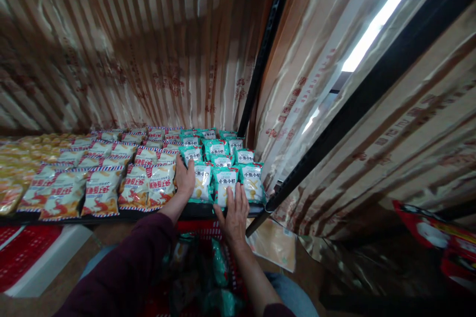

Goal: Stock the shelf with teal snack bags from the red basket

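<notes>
Green-and-white snack bags (pixel 226 182) stand in rows at the right end of a black shelf (pixel 238 209). My left hand (pixel 185 177) is stretched along the left side of these bags, at the border with the red-striped snack bags (pixel 161 184). With fingers extended, my right hand (pixel 235 213) rests against the lower front of a green-and-white bag in the front row. Neither hand wraps round a bag. Under my arms is a red basket (pixel 203 230) with several green snack bags (pixel 219 262) inside, partly hidden by shadow.
Yellow packages (pixel 22 163) fill the shelf's left end. Black upright posts (pixel 266 44) stand behind and to the right, with printed curtain-like sheeting (pixel 148 49) around them. A red-and-white crate (pixel 48 260) is at lower left, and red packages (pixel 439 237) at far right.
</notes>
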Motion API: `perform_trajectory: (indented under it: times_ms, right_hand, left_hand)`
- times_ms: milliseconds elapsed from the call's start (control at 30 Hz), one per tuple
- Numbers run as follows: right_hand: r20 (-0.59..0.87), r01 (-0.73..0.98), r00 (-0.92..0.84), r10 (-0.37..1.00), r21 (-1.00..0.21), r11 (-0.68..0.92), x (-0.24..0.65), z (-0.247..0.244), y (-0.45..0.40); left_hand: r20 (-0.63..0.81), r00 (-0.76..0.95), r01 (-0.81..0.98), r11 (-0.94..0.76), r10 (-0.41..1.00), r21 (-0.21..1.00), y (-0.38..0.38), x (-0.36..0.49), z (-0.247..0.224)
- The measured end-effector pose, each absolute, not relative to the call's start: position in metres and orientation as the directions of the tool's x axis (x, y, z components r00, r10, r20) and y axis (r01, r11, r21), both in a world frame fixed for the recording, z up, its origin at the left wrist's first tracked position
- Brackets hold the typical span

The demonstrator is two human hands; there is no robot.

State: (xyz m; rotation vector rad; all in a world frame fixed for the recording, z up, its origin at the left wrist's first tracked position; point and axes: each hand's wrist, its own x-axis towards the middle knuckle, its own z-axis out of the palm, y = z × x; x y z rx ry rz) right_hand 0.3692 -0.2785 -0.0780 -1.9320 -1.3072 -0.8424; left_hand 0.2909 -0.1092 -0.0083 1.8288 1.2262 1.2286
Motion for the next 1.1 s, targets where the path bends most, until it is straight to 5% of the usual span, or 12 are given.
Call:
perform_trajectory:
  times_ms: [267,1100]
  right_hand:
    - [0.801,0.927,0.316,0.508,-0.148,-0.344,0.372,-0.075,-0.278]
    - [0.782,0.918,0.347,0.518,-0.171,-0.357,0.371,-0.075,-0.277]
  left_hand:
    - [0.1,0.106,0.375,-0.133,0.989,0.917,-0.104,0.301,0.009]
    - [0.048,0.09,0.314,-0.074,0.995,0.947,-0.084,0.31,0.029]
